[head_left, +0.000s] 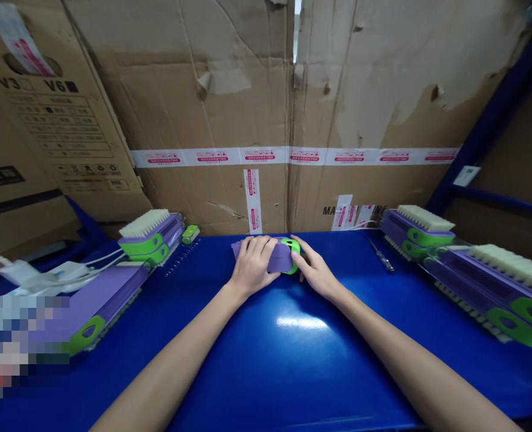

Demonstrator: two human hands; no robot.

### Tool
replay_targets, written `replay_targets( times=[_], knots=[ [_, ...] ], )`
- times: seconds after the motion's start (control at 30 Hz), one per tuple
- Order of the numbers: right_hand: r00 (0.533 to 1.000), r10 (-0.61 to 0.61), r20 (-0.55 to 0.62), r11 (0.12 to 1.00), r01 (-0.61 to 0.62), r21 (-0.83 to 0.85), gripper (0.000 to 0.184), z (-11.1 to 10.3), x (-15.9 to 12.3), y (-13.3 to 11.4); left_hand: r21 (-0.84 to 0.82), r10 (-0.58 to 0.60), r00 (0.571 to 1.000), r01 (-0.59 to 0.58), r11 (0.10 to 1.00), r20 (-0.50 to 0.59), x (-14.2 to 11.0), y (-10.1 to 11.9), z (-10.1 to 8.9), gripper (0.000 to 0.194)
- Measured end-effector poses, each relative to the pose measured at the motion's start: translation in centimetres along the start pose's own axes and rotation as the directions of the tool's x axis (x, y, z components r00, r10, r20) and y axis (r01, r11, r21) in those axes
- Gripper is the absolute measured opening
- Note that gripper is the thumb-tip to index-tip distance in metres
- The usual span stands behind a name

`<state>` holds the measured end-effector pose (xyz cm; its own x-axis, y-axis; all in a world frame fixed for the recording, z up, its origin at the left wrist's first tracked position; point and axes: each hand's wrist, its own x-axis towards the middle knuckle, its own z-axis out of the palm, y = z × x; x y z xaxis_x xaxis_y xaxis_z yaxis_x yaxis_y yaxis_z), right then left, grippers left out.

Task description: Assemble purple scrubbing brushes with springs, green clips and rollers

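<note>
A purple brush (280, 259) with a green end cap (295, 247) lies in my hands at the far middle of the blue table. No bristles show on it from here. My left hand (253, 261) lies over its left part, fingers across the top and thumb along the near side. On the right, my right hand (314, 270) grips the green end between thumb and fingers. Part of the brush is hidden under the left hand.
Similar bristled brushes stand stacked at left (151, 234) and right (418, 231). A screwdriver (382, 258) lies right of my hands. White cables (68, 273) and a small green piece (191, 234) are at left. Taped cardboard (212, 114) walls the back of the blue table (266, 366).
</note>
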<state>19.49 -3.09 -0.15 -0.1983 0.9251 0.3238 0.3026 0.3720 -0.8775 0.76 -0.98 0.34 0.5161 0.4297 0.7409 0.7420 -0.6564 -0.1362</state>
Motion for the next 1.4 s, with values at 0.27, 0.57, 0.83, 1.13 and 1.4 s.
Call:
replay_targets(
  times=[0.27, 0.57, 0.83, 1.13, 1.4],
  knots=[
    [0.995, 0.100, 0.002, 0.984, -0.099, 0.149, 0.064, 0.23, 0.01, -0.24, -0.063, -0.030, 0.999, 0.031, 0.998, 0.024, -0.24, -0.15, -0.13, 0.056],
    [0.977, 0.210, 0.027, 0.927, -0.207, 0.312, 0.075, 0.43, 0.32, -0.57, -0.093, 0.008, 0.998, -0.002, 0.996, 0.064, -0.09, -0.15, -0.09, 0.067],
    [0.973, 0.232, -0.015, 0.930, -0.217, 0.297, 0.073, 0.46, 0.47, -0.12, -0.129, 0.007, 0.997, 0.004, 0.992, 0.081, 0.16, -0.08, 0.11, 0.058],
    [0.976, 0.218, -0.009, 0.944, -0.208, 0.255, 0.077, 0.51, 0.39, -0.29, -0.144, -0.007, 0.998, 0.015, 0.990, 0.059, 0.19, -0.21, 0.41, 0.054],
    [0.965, 0.256, -0.060, 0.931, -0.230, 0.283, 0.071, 0.45, 0.47, -0.62, -0.018, -0.062, 0.997, 0.063, 0.998, 0.041, 0.12, 0.13, 0.23, 0.068]
  ],
)
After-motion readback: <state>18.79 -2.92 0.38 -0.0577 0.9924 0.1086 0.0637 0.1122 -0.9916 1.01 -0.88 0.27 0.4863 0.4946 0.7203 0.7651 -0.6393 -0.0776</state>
